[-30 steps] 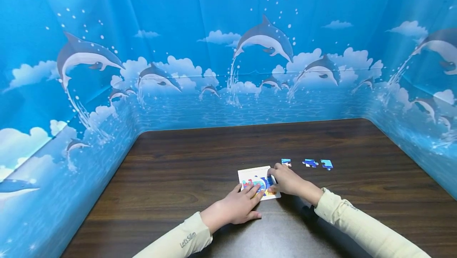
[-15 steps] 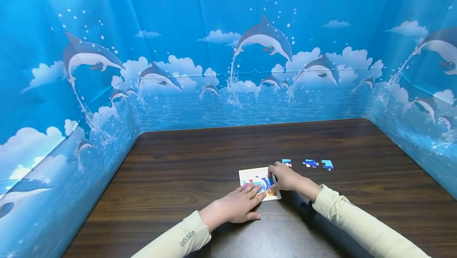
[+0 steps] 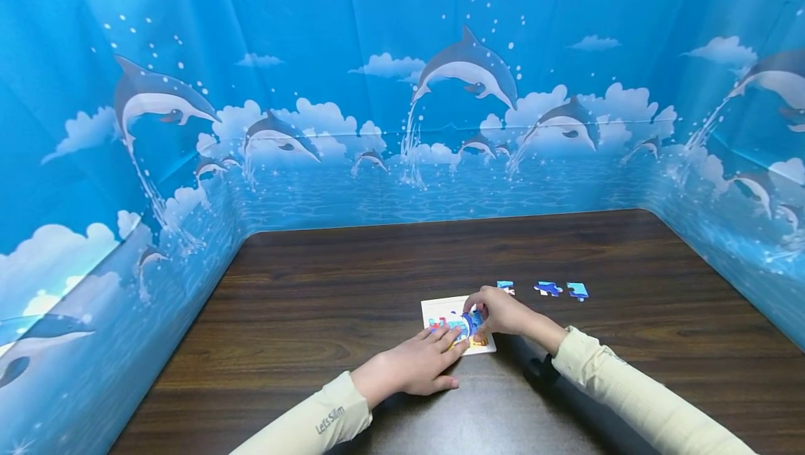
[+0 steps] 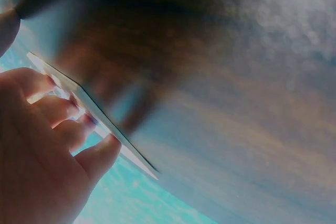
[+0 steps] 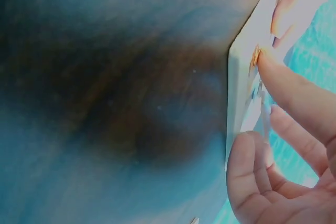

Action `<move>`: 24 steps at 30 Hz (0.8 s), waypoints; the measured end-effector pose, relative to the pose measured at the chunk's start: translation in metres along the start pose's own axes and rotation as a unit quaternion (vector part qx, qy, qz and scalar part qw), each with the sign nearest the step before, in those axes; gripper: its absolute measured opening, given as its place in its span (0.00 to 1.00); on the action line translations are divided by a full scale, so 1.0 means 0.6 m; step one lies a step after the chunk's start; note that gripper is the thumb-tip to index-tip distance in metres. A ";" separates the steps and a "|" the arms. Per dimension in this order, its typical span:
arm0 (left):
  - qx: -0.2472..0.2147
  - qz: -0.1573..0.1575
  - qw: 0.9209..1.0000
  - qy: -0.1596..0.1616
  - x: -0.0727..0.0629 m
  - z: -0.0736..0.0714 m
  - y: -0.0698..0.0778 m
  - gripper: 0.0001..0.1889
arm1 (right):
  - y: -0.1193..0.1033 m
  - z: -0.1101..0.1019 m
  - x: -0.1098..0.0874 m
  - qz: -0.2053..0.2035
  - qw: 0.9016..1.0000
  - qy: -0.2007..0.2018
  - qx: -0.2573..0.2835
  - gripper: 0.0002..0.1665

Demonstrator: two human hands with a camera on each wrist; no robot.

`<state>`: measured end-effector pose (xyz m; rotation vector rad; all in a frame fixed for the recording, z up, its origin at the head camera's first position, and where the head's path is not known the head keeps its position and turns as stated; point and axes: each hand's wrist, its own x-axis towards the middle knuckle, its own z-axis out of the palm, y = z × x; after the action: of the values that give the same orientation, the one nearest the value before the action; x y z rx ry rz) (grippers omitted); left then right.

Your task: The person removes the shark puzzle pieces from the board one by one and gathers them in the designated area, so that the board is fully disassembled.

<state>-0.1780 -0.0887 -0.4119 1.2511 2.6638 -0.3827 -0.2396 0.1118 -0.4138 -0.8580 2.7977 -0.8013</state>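
Note:
A small jigsaw puzzle in a white frame (image 3: 434,304) lies on the table, its picture blue, red and yellow. My left hand (image 3: 411,364) rests on its lower left part with fingers spread straight. At the right side of the frame, my right hand (image 3: 503,312) pinches a blue puzzle piece (image 3: 476,316) between thumb and bent fingers, low over the picture. In the right wrist view the thumb touches the frame's face (image 5: 236,77) and the piece is mostly hidden. The left wrist view has the left fingertips (image 4: 107,148) on the white frame (image 4: 139,158).
Behind the right hand lie three loose puzzle pieces: one (image 3: 505,286) partly near the knuckles, then a blue one (image 3: 548,289) and a light-blue one (image 3: 576,291) farther right. A dark wooden table (image 3: 302,301) is bordered by a blue dolphin-print curtain (image 3: 352,189).
The right index finger has shifted slightly left over the puzzle, and more of the blue piece shows beneath it. My left hand stays on the frame, almost still.

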 end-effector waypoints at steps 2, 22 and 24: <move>0.000 0.002 1.000 0.000 0.000 0.000 0.000 0.33 | 0.001 -0.001 0.000 -0.008 1.000 0.000 0.000 0.20; -0.002 0.007 1.000 0.009 -0.007 0.015 -0.001 0.33 | 0.002 0.016 0.003 -0.015 0.999 0.033 -0.004 0.12; 0.000 0.009 1.000 0.011 -0.007 0.018 0.001 0.33 | 0.004 0.019 0.001 -0.021 0.999 0.045 0.006 0.13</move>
<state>-0.1746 -0.0949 -0.4209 1.2858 2.6697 -0.3682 -0.2385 0.1082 -0.4248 -0.9042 2.8573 -0.8831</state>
